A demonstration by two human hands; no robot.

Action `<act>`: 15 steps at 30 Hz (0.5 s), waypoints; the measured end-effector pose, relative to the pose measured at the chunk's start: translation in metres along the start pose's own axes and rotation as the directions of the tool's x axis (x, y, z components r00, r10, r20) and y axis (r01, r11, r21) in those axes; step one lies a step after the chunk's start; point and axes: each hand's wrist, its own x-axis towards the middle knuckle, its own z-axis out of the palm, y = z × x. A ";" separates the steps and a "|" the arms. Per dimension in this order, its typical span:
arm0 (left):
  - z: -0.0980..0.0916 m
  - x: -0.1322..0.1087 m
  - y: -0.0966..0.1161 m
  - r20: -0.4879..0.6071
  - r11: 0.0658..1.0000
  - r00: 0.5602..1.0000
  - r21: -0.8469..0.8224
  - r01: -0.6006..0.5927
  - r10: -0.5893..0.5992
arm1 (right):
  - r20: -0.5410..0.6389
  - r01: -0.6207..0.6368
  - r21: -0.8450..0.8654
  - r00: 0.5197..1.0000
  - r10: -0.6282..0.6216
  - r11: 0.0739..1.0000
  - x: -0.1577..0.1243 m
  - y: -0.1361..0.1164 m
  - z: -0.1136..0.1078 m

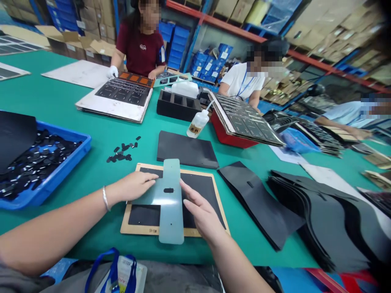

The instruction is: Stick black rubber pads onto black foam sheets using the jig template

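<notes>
One open hand point(133, 186), another point(200, 215), touching plastic sheet point(171, 195)

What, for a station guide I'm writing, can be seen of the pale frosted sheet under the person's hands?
The frosted sheet is pale blue-green and looks like translucent plastic. It has a long strip with rounded ends and a wider wing running left, a dark oblong slot near the middle, and a small dark hole lower down. It lies flat across a tan board, over its black panels. The left hand rests on the wing, and the right hand's fingers touch the strip's right edge.
</notes>
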 end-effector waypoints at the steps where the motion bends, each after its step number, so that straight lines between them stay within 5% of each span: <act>1: -0.008 0.000 -0.002 0.006 0.995 1.000 -0.103 0.019 -0.019 | -0.005 0.052 0.080 0.999 -0.052 0.995 -0.003 -0.004 -0.005; 4: -0.033 -0.004 -0.011 0.046 0.879 0.989 -0.454 0.144 -0.138 | -0.066 0.107 -0.018 0.992 -0.108 0.994 -0.008 0.002 -0.024; 8: -0.060 -0.012 -0.018 0.169 0.663 0.962 -0.698 0.270 -0.214 | -0.307 -0.285 -0.511 0.942 0.137 0.811 -0.014 0.042 -0.035; 11: -0.068 -0.016 -0.018 0.203 0.655 0.953 -0.693 0.302 -0.225 | -0.275 -0.379 -0.570 0.924 0.265 0.729 -0.022 0.064 -0.029; 13: -0.068 -0.017 -0.017 0.198 0.678 0.952 -0.669 0.304 -0.232 | -0.285 -0.386 -0.521 0.919 0.271 0.761 -0.028 0.066 -0.023; 15: -0.065 -0.016 -0.017 0.072 0.751 0.957 -0.604 0.267 -0.281 | -0.361 -0.399 -0.394 0.895 0.260 0.828 -0.031 0.063 -0.019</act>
